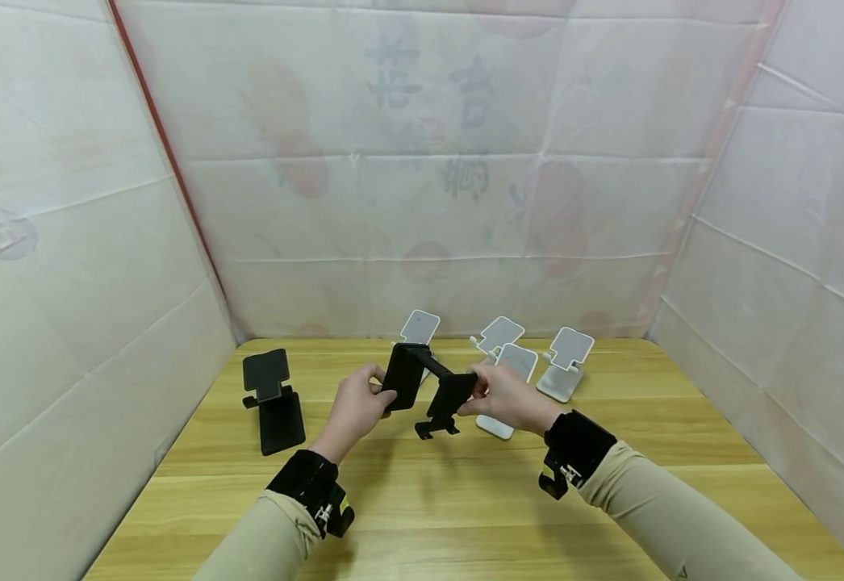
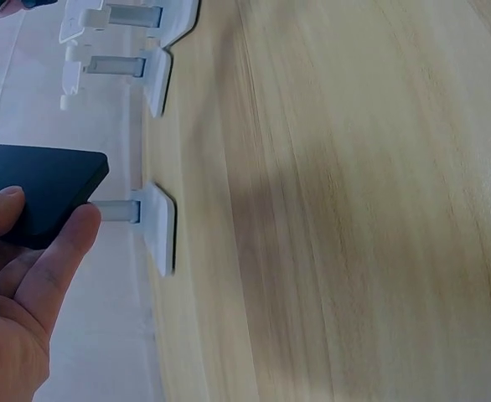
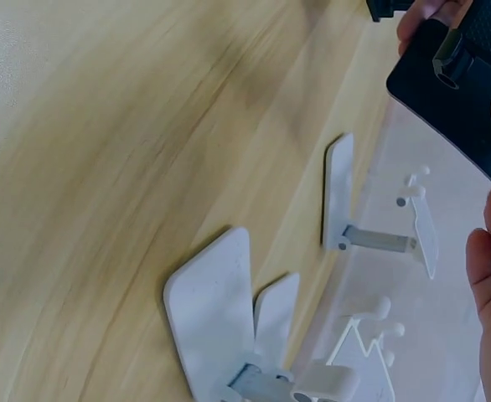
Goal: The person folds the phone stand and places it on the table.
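Black folding plastic phone stand (image 1: 429, 389) is held in the air above the wooden counter (image 1: 422, 500), near its middle, partly unfolded: base plate, arm and cradle plate form a zigzag. A second black stand (image 1: 273, 399) already sits set up at left; four white stands (image 1: 531, 367) are at the back (judged: opening unfinished, placing left). Left hand (image 1: 355, 407) pinches the base plate, thumb over its edge. Right hand (image 1: 505, 397) pinches the cradle plate. Both wrists level, forearms converging.

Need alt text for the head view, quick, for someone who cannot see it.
Both hands, left hand and right hand, hold a black phone stand above a wooden table. Another black stand sits left; four white stands stand behind.
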Demonstrator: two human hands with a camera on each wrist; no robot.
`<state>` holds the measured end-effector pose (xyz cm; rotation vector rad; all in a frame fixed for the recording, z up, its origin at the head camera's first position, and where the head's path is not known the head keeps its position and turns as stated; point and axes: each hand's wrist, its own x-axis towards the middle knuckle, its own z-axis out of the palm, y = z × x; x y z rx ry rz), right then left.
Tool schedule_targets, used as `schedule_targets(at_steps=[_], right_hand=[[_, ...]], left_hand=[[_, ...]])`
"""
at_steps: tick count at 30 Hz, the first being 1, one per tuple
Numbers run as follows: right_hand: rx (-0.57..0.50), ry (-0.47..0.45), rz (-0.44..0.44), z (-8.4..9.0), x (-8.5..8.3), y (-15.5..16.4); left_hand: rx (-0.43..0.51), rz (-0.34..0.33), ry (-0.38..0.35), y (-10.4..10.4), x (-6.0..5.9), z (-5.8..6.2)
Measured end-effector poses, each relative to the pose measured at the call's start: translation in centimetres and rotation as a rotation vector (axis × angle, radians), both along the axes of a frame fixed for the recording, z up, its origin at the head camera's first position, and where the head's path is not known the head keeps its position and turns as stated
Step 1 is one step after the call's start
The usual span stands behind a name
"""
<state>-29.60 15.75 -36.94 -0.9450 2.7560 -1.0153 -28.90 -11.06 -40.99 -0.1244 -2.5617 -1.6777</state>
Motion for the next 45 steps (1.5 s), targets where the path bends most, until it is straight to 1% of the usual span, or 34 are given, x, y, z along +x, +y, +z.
schedule_targets(at_steps=[7, 12, 17, 23, 25, 29, 34, 38, 42, 45], right_hand=[[0.0, 0.076, 0.011, -0.4, 0.2, 0.0], [-0.013, 0.179, 0.027, -0.9, 0.3, -0.2], [-0.029, 0.255, 0.045, -1.4, 0.3, -0.4], [-0.038, 0.306, 0.022, -1.5, 0.5, -0.6], [-0.051, 0.316, 0.011, -1.5, 0.5, -0.7], [-0.069, 0.369, 0.0, -1.7, 0.5, -0.9], [-0.093, 0.446, -0.007, -2.0, 0.5, -1.1], [-0.093, 0.517, -0.032, -2.2, 0.5, -1.3], [-0.102, 0.613, -0.055, -2.4, 0.4, -1.5], [-0.116, 0.694, -0.054, -2.6, 0.2, -1.6]], left_hand=[[-0.014, -0.016, 0.009, -0.1, 0.2, 0.1], [-0.017, -0.035, 0.023, -0.2, 0.4, 0.3], [-0.012, -0.039, 0.019, -0.2, 0.4, 0.3], [0.039, -0.055, -0.007, -0.1, 0.3, 0.0], [0.045, -0.057, -0.007, 0.0, 0.3, 0.0], [0.048, -0.056, -0.004, 0.0, 0.2, -0.1], [0.056, -0.062, -0.007, 0.1, 0.3, -0.1], [0.066, -0.067, -0.019, 0.3, 0.4, -0.2], [0.08, -0.07, -0.031, 0.4, 0.5, -0.3], [0.091, -0.071, -0.039, 0.4, 0.6, -0.2]])
